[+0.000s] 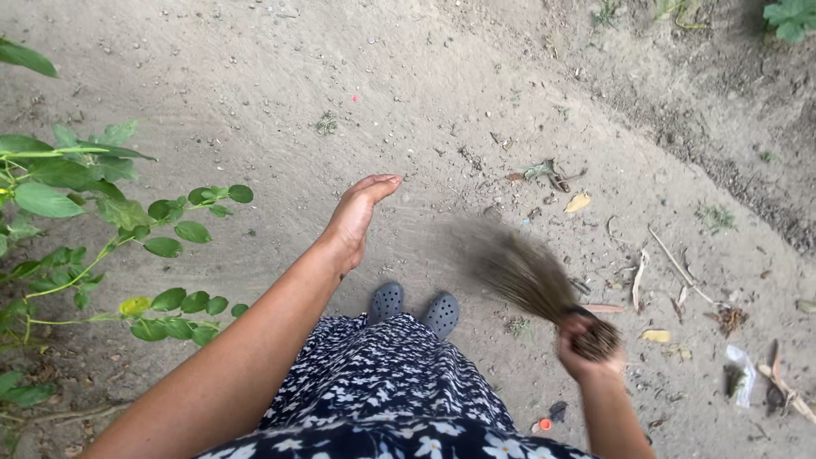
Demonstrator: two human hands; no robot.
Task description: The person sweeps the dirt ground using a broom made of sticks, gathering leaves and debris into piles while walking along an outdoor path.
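My right hand (585, 348) grips the bound end of a short brown straw broom (525, 274). Its bristles fan out up and to the left, blurred, just above the bare dirt ground (408, 110). My left hand (355, 217) hangs out in front of me, empty, fingers straight and together, palm facing right. Below me I see a dark skirt with white flowers (382, 382) and the toes of two grey clogs (415, 308).
A green leafy bush (85, 221) reaches in from the left. Dry leaves, twigs and scraps (671, 280) lie scattered on the right. A small orange cap (545, 424) and a white wrapper (741, 364) lie near my right side.
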